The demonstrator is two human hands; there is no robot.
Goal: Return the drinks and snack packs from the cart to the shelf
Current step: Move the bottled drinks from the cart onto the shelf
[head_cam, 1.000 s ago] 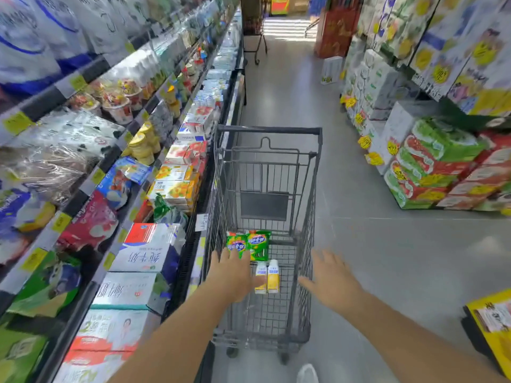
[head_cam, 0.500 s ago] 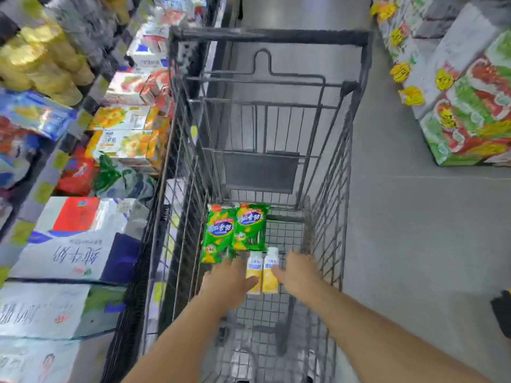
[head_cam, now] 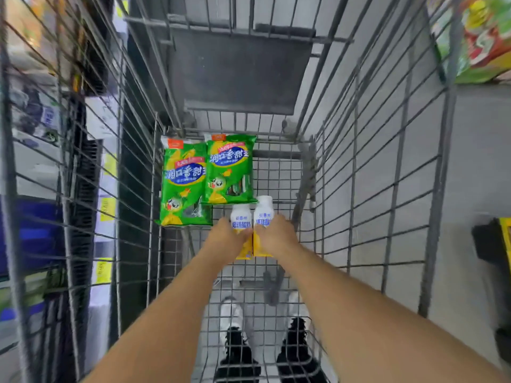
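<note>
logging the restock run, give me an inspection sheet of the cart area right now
surface: wire cart, mesh floor holds everything
job's things: two green snack packs flat, side by side at the far end; two bottles lying side by side just nearer
clutter: nothing seen
grips: left hand curled on the left bottle, right hand on the right bottle
cables: nothing seen
surroundings: shelf on the left, blurred; grey floor on the right; shoes seen through the mesh

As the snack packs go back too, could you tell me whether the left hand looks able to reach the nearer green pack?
Probably yes: the left hand is beside the nearer green pack, nothing between, though it holds a bottle.
</note>
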